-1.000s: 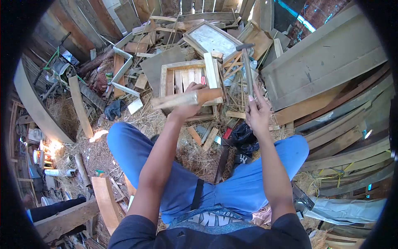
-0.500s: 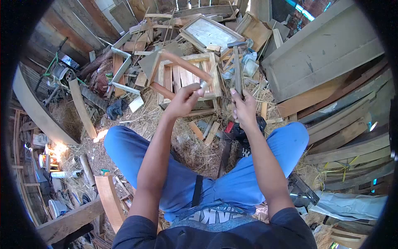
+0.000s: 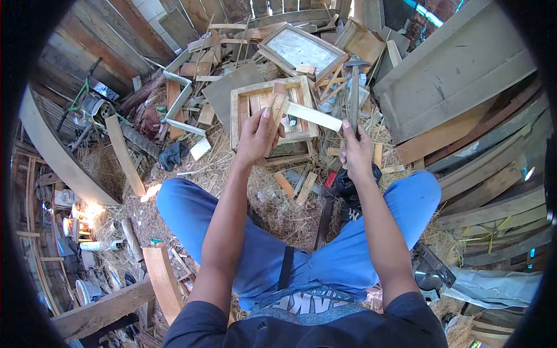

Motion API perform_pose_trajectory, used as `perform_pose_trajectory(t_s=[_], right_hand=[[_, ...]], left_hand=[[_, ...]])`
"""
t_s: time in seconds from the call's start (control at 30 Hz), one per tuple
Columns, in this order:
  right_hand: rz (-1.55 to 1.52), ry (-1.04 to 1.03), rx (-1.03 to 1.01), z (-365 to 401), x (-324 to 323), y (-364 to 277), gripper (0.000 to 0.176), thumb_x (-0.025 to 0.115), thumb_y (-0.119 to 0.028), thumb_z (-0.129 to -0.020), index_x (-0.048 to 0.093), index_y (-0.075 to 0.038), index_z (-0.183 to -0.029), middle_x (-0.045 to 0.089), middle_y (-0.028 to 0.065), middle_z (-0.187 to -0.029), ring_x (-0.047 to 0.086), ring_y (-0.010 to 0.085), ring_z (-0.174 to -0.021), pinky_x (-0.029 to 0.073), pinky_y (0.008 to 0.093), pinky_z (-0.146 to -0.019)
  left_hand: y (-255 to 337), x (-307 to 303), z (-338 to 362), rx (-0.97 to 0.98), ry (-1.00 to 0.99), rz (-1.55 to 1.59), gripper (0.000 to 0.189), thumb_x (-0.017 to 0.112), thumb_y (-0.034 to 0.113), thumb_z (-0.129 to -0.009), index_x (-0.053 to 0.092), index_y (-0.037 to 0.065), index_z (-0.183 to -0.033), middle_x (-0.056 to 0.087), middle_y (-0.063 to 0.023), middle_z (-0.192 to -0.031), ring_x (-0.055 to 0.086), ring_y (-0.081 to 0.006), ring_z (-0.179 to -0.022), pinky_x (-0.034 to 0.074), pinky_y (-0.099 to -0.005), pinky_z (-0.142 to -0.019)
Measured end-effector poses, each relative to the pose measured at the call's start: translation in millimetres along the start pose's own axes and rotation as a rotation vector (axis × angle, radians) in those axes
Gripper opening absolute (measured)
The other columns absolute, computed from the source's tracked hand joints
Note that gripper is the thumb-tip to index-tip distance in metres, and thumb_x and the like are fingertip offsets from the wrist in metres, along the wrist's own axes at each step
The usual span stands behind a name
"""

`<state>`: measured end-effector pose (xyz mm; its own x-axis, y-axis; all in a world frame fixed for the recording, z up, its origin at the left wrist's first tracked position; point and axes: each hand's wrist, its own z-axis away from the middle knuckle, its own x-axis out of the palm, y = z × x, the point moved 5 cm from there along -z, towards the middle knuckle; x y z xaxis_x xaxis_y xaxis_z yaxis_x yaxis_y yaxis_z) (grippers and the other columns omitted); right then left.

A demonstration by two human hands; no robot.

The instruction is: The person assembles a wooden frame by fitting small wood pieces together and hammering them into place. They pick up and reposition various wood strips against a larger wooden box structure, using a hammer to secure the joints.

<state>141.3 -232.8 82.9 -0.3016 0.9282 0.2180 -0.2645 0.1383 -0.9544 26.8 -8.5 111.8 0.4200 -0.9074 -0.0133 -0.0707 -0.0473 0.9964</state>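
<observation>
My left hand (image 3: 255, 136) is closed around a small wooden frame (image 3: 313, 115), gripping one upright side. Its pale side reaches across to the right, its end close to my right thumb. My right hand (image 3: 357, 149) grips a hammer (image 3: 354, 93) by the handle, with the metal head up and away from me. Beyond and below my left hand lies a larger wooden box frame (image 3: 236, 113) with slats inside, partly hidden by the held frame. A small dark-and-white item (image 3: 292, 120) shows inside the box.
Straw and wood offcuts (image 3: 306, 187) cover the ground before my knees. A framed panel (image 3: 301, 49) lies on the scrap pile behind the box. At right leans a large grey board (image 3: 452, 81) above stacked planks (image 3: 487, 188). A dark cloth (image 3: 172, 155) lies at left.
My left hand has turned the small frame, so a pale side now points right toward my right hand. The hammer remains upright in my right hand.
</observation>
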Motion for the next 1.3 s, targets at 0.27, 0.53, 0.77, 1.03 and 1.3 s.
perform_pose_trajectory(t_s=[0.27, 0.53, 0.77, 1.03, 1.3], right_hand=[[-0.131, -0.061, 0.044, 1, 0, -3, 0.033, 0.067, -0.036, -0.100, 0.059, -0.004, -0.103, 0.043, -0.0037, -0.054, 0.038, 0.0070, -0.039, 0.031, 0.0251, -0.034], [-0.160, -0.155, -0.006, 1, 3, -5, 0.035, 0.070, -0.025, -0.099, 0.060, -0.001, -0.122, 0.048, -0.0037, -0.067, 0.037, 0.0037, -0.044, 0.030, 0.0216, -0.036], [-0.212, -0.117, 0.017, 0, 1, -6, 0.031, 0.072, -0.016, -0.096, 0.059, -0.003, -0.121, 0.052, -0.0033, -0.073, 0.040, 0.0027, -0.046, 0.031, 0.0209, -0.036], [-0.500, -0.078, 0.185, -3, -11, 11, 0.017, 0.069, -0.011, -0.097, 0.056, -0.008, -0.108, 0.046, -0.0051, -0.069, 0.039, 0.0027, -0.047, 0.032, 0.0195, -0.038], [-0.679, -0.073, 0.442, -2, -12, 52, 0.012, 0.066, -0.011, -0.099, 0.056, -0.008, -0.104, 0.044, -0.0048, -0.066, 0.038, 0.0027, -0.046, 0.031, 0.0178, -0.038]], left_hand=[[0, 4, -2, 0.041, -0.013, -0.027, 0.042, 0.037, 0.035, -0.112, 0.060, 0.001, -0.101, 0.064, -0.0065, -0.069, 0.053, -0.0093, -0.049, 0.043, -0.0253, -0.045], [10, 3, -2, 0.084, 0.036, -0.147, 0.039, 0.040, 0.032, -0.112, 0.060, 0.001, -0.100, 0.065, -0.0050, -0.069, 0.052, -0.0088, -0.047, 0.042, -0.0256, -0.044], [16, -1, -2, 0.058, -0.163, -0.148, 0.041, 0.050, 0.031, -0.108, 0.060, -0.002, -0.130, 0.071, -0.0087, -0.104, 0.065, -0.0119, -0.088, 0.051, -0.0274, -0.078], [25, -7, -1, 0.162, -0.368, -0.015, 0.102, 0.041, 0.080, -0.093, 0.040, -0.002, -0.153, 0.047, -0.0185, -0.153, 0.046, -0.0302, -0.140, 0.034, -0.0472, -0.116], [33, -10, 9, 0.072, -0.394, -0.246, 0.094, 0.066, 0.066, -0.088, 0.040, 0.007, -0.156, 0.064, -0.0140, -0.118, 0.059, -0.0235, -0.111, 0.047, -0.0385, -0.095]])
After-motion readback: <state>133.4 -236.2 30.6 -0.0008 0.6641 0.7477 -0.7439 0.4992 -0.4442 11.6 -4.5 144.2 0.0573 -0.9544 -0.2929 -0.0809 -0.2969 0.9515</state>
